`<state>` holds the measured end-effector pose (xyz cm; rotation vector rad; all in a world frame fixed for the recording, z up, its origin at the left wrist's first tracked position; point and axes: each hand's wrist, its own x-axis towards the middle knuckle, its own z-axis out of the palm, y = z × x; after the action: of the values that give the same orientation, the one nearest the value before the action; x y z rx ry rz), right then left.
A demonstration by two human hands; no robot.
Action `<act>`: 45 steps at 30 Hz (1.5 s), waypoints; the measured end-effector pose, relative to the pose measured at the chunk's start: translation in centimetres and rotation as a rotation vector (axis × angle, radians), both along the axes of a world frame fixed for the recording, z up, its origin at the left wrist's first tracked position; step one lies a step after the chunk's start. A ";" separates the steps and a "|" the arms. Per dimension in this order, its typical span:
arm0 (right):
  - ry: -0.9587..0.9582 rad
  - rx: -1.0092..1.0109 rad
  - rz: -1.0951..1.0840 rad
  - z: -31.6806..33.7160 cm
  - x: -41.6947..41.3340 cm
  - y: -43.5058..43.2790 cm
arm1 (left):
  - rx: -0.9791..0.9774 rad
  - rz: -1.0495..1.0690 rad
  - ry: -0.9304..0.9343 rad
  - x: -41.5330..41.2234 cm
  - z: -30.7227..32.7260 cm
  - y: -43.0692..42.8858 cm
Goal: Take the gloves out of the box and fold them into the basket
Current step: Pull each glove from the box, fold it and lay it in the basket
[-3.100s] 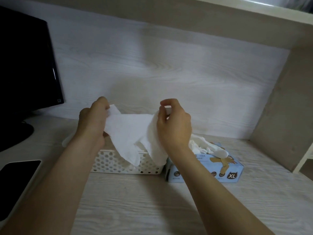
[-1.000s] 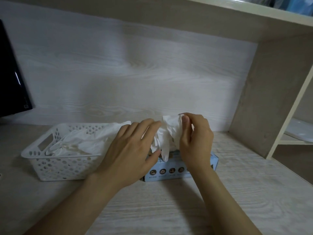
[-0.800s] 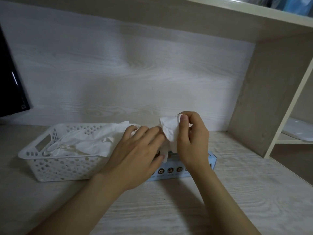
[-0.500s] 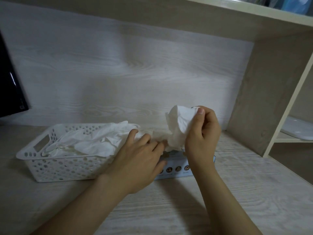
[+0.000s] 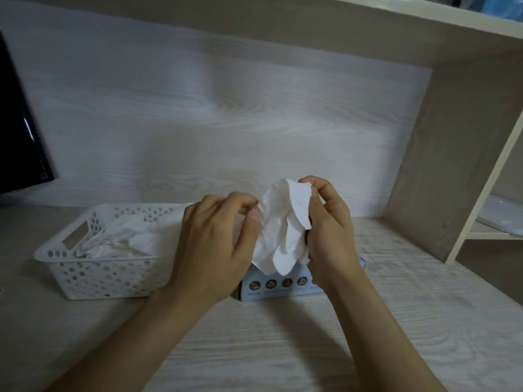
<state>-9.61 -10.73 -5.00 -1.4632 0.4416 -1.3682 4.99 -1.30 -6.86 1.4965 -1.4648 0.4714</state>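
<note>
A: Status?
B: White perforated plastic basket (image 5: 56,251) is holding white gloves (image 5: 121,241), beside the light-blue cardboard box (image 5: 283,284). 1 crumpled white glove (image 5: 283,230) is hanging over the box, with left hand (image 5: 215,244) and right hand (image 5: 328,227) both pinching it.
A: Next?
B: Likely flattening, then folding.

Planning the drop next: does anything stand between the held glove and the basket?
Only the left hand, which pinches the glove at its left edge and sits between it and the basket. The right hand holds the other edge above the box. The basket's top is open, with other gloves lying inside.
</note>
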 end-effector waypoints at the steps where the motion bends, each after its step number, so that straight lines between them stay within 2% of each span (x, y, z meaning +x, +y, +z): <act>1: -0.002 0.018 0.013 0.1 0.1 0.1 | -0.016 0.019 -0.010 0.1 0.0 0.0; 6: -0.023 0.122 0.066 0.2 -0.2 0.4 | -0.011 -0.027 0.076 0.6 -0.2 -0.1; 10: -0.055 0.145 0.142 0.2 -0.1 0.3 | 0.075 -0.108 0.115 0.4 -0.2 0.0; 13: -0.042 0.129 0.159 0.0 0.0 0.1 | 0.059 -0.122 0.112 0.4 -0.2 0.0; 18: 0.117 0.039 0.109 0.0 -0.1 0.6 | -0.077 -0.189 0.225 0.4 0.3 0.3; 24: 0.314 -0.038 0.240 -0.2 0.2 1.8 | -0.001 -0.310 0.303 0.7 0.5 0.6; 28: 0.288 -0.105 0.209 -0.3 0.1 1.7 | -0.050 -0.240 0.222 1.1 0.5 0.4; 37: 0.303 -0.073 -0.044 -0.6 0.4 0.6 | -0.109 -0.123 0.136 1.9 0.9 0.5; 42: 0.414 -0.128 0.111 -0.8 0.1 0.9 | -0.162 -0.156 0.234 2.1 1.4 0.9; 45: 0.473 -0.197 0.121 -1.1 0.7 1.3 | -0.168 -0.191 0.307 2.3 1.8 0.9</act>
<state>-8.95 -9.46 -6.07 -1.9534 0.5157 -0.9845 7.29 -0.36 -5.07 1.2215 -1.2765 0.2309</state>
